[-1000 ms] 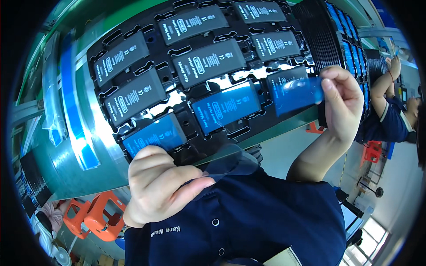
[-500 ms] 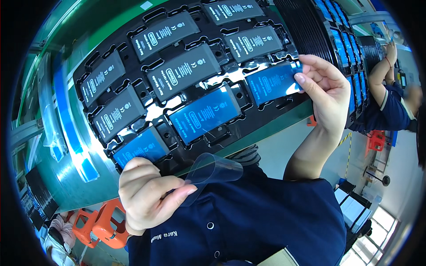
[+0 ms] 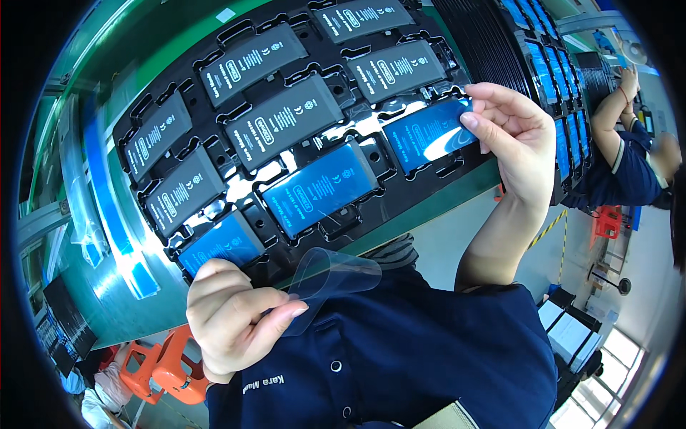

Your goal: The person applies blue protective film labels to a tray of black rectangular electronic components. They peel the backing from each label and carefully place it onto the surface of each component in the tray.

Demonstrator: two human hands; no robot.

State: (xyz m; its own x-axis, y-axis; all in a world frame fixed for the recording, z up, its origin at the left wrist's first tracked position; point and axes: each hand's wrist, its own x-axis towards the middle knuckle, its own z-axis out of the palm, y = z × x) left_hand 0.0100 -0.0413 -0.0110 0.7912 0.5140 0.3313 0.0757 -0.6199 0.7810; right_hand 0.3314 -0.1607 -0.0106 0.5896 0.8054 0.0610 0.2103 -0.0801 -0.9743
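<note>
We see flat batteries (image 3: 286, 121) with a matt, smooth dark grey face. The blue film (image 3: 432, 132) over the near row looks like glossy plastic and throws back a hard white glare. The curled clear film (image 3: 329, 275) is thin, see-through and shiny. We find the tray (image 3: 386, 168) moulded in glossy black plastic, the worktop (image 3: 128, 318) smooth and lustrous green, the shirt (image 3: 421, 343) soft matt navy cloth, and the stools (image 3: 171, 368) smooth orange plastic.
</note>
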